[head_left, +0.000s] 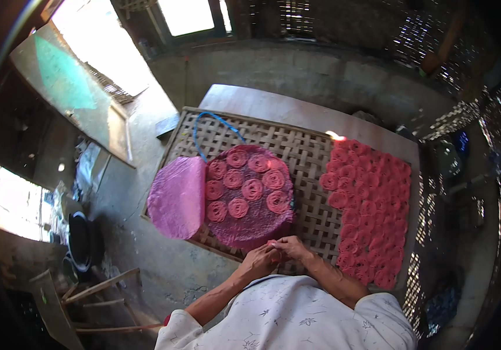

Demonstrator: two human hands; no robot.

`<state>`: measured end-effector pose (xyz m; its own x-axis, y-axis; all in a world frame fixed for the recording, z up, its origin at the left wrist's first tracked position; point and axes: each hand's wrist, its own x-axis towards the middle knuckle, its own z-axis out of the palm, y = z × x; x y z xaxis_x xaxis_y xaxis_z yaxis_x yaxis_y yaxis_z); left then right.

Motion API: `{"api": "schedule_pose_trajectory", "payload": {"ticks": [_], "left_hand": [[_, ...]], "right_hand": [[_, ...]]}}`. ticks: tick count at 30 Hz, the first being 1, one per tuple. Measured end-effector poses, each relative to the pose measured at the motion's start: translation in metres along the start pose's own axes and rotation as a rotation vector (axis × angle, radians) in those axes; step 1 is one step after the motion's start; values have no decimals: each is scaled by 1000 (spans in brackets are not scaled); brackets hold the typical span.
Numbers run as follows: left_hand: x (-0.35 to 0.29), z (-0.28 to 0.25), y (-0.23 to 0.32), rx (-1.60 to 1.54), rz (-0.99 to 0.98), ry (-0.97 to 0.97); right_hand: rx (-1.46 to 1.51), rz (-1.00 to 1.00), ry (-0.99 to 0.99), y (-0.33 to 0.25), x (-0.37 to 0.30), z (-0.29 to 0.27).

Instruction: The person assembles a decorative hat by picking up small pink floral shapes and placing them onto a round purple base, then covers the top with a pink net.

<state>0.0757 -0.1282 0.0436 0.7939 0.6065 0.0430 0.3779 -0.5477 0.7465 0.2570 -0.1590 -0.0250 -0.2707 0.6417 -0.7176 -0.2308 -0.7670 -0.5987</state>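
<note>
My left hand point(260, 261) and my right hand point(293, 248) meet at the near edge of a woven bamboo rack point(306, 154). Both are closed, with a small pinkish-red piece point(272, 242) showing between their fingertips. Just beyond them lies a round purple mat point(247, 229) bearing several pink coiled rosettes point(252, 189). A lighter purple round flap point(174, 198) adjoins its left side. From the mat's far side a blue strap point(222, 119) loops out over the rack. More pinkish-red rosettes point(373, 204) cover the rack's right end in tight rows.
The rack rests on a pale tabletop point(262, 99) against a grey wall point(297, 64). Left of it, an open door point(66, 87) stands by a bright doorway. A dark basin point(79, 239) and a wooden frame point(101, 287) are on the lower left.
</note>
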Motion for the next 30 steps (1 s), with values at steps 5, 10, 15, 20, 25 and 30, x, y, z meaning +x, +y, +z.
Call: {"api": "schedule_pose_trajectory", "payload": {"ticks": [5, 10, 15, 20, 25, 30], "left_hand": [[19, -12, -30, -18, 126, 223], [47, -47, -95, 273, -89, 522], [45, -31, -162, 660, -149, 377], [57, -39, -154, 508, -183, 436], [77, -59, -141, 635, -387, 247], [66, -72, -135, 470, -300, 147]], "right_hand": [[-90, -374, 404, -15, -7, -38], [-158, -565, 658, -59, -6, -109], [-9, -549, 770, -92, 10, -132], [-669, -324, 869, -93, 13, -161], [-1076, -793, 1165, -71, 22, -165], [-926, -776, 1135, -67, -6, -110]]}}
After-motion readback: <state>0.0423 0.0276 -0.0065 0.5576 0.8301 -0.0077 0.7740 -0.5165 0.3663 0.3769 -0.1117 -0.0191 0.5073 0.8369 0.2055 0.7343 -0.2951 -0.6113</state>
